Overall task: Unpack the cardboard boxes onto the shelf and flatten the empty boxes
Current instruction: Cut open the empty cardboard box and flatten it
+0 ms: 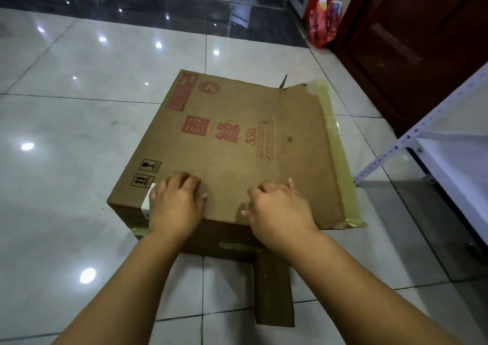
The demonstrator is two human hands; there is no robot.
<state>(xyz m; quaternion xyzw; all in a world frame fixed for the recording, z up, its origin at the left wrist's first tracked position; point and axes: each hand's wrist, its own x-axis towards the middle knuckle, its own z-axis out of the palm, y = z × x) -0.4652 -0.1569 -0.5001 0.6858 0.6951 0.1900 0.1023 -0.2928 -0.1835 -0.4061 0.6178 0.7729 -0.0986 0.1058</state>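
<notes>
A brown cardboard box point(224, 138) with red printing lies on the tiled floor, its broad printed side up. A taped flap point(311, 146) spreads to its right and another flap point(274, 292) lies on the floor toward me. My left hand point(175, 204) and my right hand point(277, 210) both press on the top panel near its front edge, fingers bent, fingertips on the cardboard. A small white patch point(146, 202) shows at the box edge beside my left hand; I cannot tell what it is.
A white metal shelf point(443, 144) stands at the right, its lower board close to the box. A dark wooden door point(409, 54) and a red bag point(323, 25) are at the back right. Glossy tiles point(79, 133) stretch to the left.
</notes>
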